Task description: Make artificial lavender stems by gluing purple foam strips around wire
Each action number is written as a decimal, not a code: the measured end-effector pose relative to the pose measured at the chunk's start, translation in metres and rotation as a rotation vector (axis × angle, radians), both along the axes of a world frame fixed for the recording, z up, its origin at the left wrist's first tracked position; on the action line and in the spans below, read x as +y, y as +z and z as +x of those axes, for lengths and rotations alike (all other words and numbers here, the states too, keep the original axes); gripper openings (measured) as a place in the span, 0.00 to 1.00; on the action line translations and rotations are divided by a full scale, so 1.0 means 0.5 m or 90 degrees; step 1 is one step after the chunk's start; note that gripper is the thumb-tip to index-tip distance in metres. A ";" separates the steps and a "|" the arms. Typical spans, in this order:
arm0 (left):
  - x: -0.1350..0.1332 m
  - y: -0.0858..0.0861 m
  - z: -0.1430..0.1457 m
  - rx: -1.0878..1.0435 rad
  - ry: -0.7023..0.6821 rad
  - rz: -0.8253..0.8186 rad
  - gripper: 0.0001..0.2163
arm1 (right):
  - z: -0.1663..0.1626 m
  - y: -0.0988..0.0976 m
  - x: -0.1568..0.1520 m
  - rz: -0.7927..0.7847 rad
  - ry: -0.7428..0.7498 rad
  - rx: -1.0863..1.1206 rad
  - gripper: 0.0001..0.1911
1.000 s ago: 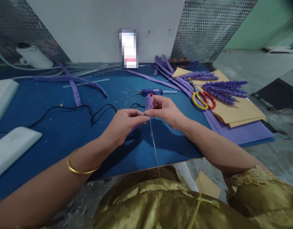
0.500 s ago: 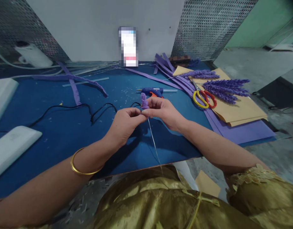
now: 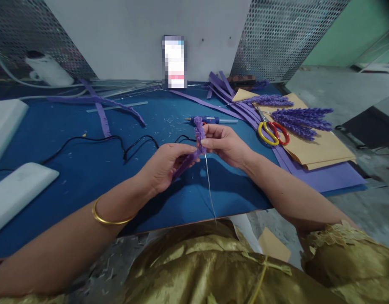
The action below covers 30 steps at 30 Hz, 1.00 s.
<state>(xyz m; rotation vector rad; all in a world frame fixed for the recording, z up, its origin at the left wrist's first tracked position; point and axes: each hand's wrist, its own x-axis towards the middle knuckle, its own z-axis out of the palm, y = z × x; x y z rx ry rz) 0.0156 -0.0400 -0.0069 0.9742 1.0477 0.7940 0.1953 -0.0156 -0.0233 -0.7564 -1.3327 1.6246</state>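
Upright between my hands is a small purple paper lavender flower point(image 3: 199, 128), its thin pale wire stem point(image 3: 208, 185) hanging down past the table edge. My right hand point(image 3: 224, 143) pinches the flower from the right side. With thumb and fingers, my left hand point(image 3: 167, 162) grips a purple paper strip point(image 3: 185, 164) that runs from the flower's base down across the palm. Just behind the flower lies a blue glue gun point(image 3: 210, 120), partly hidden by the flower and my right hand.
Scissors point(image 3: 273, 133) with yellow and red handles rest on brown paper point(image 3: 324, 147) beside finished lavender stems point(image 3: 303, 120). Purple strips point(image 3: 99, 112) lie left and back. A black cord point(image 3: 86, 137) crosses the blue table point(image 3: 143, 211). A phone point(image 3: 174, 61) stands at the back.
The purple strip now shows along my left palm, and my left fingers have opened out from their tight pinch. More of the flower is visible above my fingers. The view has shifted slightly.
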 end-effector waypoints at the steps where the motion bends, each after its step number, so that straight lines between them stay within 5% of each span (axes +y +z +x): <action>1: 0.001 0.000 -0.001 0.006 -0.003 0.002 0.07 | 0.001 0.001 0.001 -0.001 -0.004 -0.002 0.16; 17: -0.008 -0.017 0.012 -0.010 0.043 0.097 0.05 | -0.008 0.008 -0.003 0.043 -0.038 -0.012 0.17; 30: -0.003 -0.017 0.012 0.066 0.144 0.165 0.05 | -0.033 -0.005 -0.013 0.044 -0.157 -0.012 0.15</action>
